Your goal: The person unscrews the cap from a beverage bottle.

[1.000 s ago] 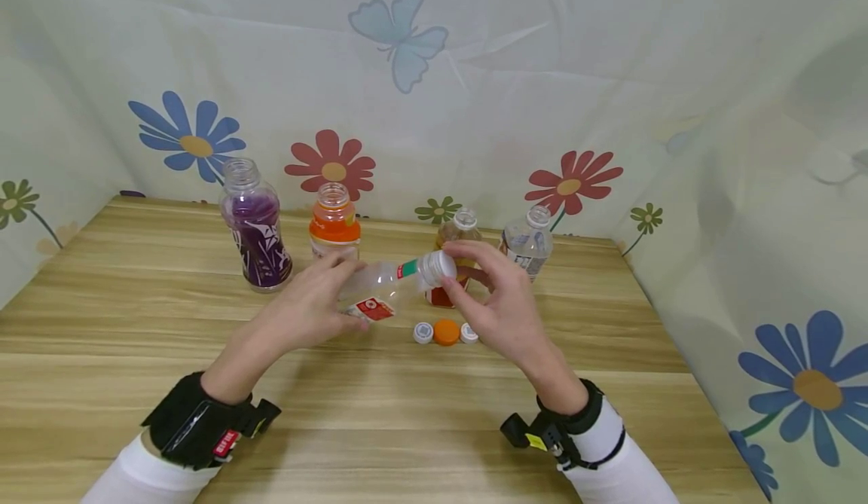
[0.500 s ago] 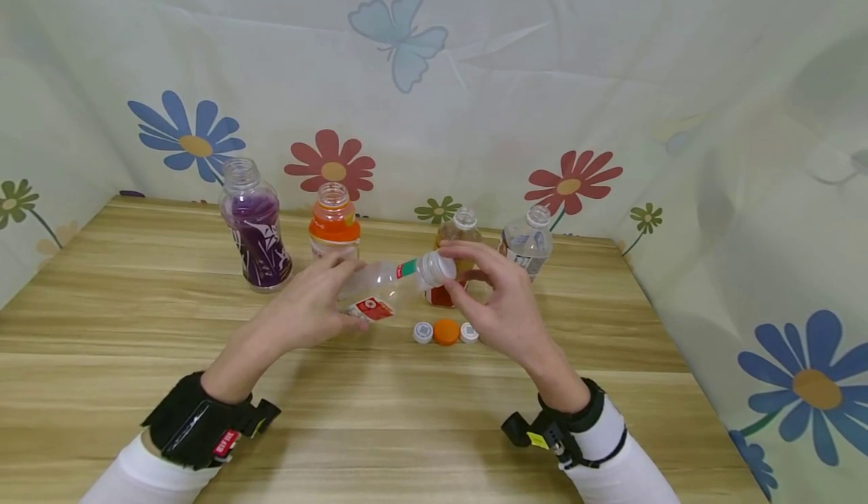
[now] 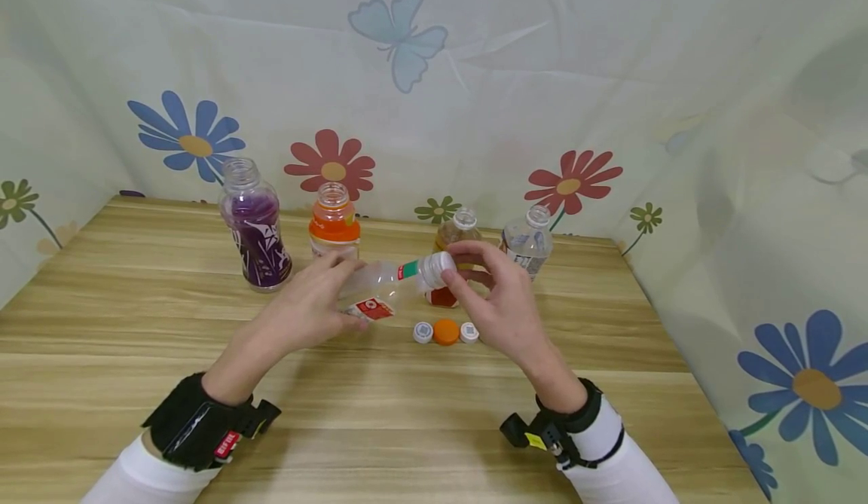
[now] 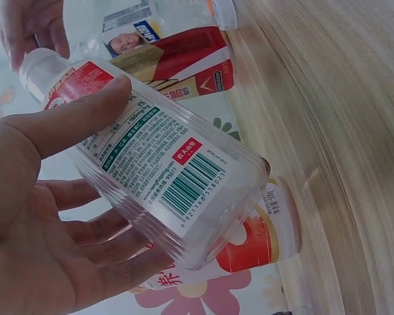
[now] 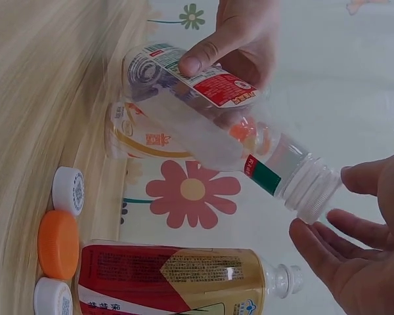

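My left hand [image 3: 301, 304] grips a clear plastic bottle [image 3: 376, 289] round its body and holds it tilted above the table, neck toward the right. In the left wrist view, its thumb lies across the label and its fingers support the underside. A white ribbed cap [image 5: 318, 197] sits on the bottle's neck. My right hand [image 3: 505, 304] has its thumb and fingers round this cap, pinching its edge. Below the cap, a white cap [image 3: 423, 332], an orange cap [image 3: 446, 332] and another white cap [image 3: 469, 332] lie in a row.
Uncapped bottles stand along the back of the wooden table [image 3: 407, 429]: a purple bottle [image 3: 258, 240], an orange-topped bottle [image 3: 334, 225], a red and gold labelled bottle [image 5: 171, 279] and a clear bottle [image 3: 527, 240]. A flowered cloth [image 3: 475, 112] hangs behind them.
The right thumb and fingers have shifted slightly round the cap, with the thumb now farther over its end. The left hand and the bottle have stayed almost still.
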`<state>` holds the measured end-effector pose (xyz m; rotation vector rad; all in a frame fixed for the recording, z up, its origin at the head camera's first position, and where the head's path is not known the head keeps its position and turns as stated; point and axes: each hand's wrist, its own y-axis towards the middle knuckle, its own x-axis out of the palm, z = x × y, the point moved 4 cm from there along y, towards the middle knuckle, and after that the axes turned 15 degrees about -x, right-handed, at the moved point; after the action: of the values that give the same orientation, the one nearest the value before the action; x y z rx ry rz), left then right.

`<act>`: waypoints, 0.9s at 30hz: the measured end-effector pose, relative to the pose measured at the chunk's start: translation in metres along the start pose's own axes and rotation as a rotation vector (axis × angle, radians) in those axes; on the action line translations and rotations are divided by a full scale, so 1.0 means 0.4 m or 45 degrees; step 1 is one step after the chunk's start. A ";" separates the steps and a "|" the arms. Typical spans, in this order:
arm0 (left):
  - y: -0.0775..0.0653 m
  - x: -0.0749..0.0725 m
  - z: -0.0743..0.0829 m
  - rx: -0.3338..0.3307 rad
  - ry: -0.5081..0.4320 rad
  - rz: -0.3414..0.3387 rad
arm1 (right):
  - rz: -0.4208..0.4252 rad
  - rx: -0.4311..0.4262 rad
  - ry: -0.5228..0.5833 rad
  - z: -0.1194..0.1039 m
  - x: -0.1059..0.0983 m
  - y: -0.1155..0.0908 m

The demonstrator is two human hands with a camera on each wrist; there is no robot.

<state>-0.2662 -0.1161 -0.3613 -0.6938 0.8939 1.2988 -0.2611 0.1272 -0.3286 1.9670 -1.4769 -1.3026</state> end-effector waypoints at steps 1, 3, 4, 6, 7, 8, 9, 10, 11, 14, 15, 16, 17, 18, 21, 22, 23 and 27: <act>0.000 0.000 0.000 0.002 0.001 0.005 | -0.002 0.012 -0.010 0.001 0.000 -0.001; 0.000 -0.001 0.000 0.005 0.002 0.013 | -0.011 0.021 -0.047 0.003 -0.001 -0.001; 0.000 -0.001 0.000 0.006 0.006 0.017 | -0.017 0.022 -0.070 0.003 -0.002 -0.001; -0.001 -0.001 0.000 0.010 0.010 0.021 | -0.030 0.026 -0.106 0.003 -0.003 -0.002; -0.001 -0.001 0.000 0.011 0.013 0.023 | -0.037 0.028 -0.114 0.003 -0.004 -0.002; -0.001 -0.001 -0.001 0.013 0.015 0.025 | -0.044 0.031 -0.116 0.003 -0.005 -0.003; -0.001 -0.001 -0.001 0.015 0.015 0.027 | -0.051 0.034 -0.113 0.003 -0.005 -0.003; -0.001 -0.002 -0.002 0.016 0.015 0.029 | -0.057 0.036 -0.106 0.003 -0.005 -0.003; -0.001 -0.002 -0.002 0.018 0.016 0.031 | -0.064 0.036 -0.096 0.003 -0.006 -0.003; -0.002 -0.002 -0.004 0.020 0.017 0.036 | -0.087 0.027 -0.073 0.003 -0.005 -0.001; -0.002 -0.002 -0.005 0.021 0.018 0.037 | -0.092 0.022 -0.069 0.003 -0.005 0.000; -0.002 -0.002 -0.005 0.021 0.019 0.038 | -0.099 0.018 -0.068 0.002 -0.005 0.000; -0.002 -0.002 -0.005 0.023 0.021 0.040 | -0.105 0.017 -0.069 0.002 -0.005 0.001; -0.002 -0.001 -0.005 0.023 0.020 0.041 | -0.107 0.020 -0.063 0.001 -0.004 0.002; -0.002 -0.001 -0.005 0.022 0.018 0.043 | -0.108 0.039 -0.051 -0.001 -0.004 0.003; -0.002 -0.001 -0.005 0.022 0.018 0.043 | -0.108 0.046 -0.047 -0.001 -0.004 0.002; -0.002 -0.001 -0.004 0.023 0.017 0.043 | -0.107 0.053 -0.046 -0.002 -0.004 0.002; -0.001 -0.001 -0.002 0.027 0.016 0.042 | -0.105 0.053 -0.051 -0.004 -0.005 0.000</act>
<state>-0.2659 -0.1171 -0.3615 -0.6737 0.9311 1.3136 -0.2598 0.1287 -0.3269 2.0595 -1.4671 -1.3629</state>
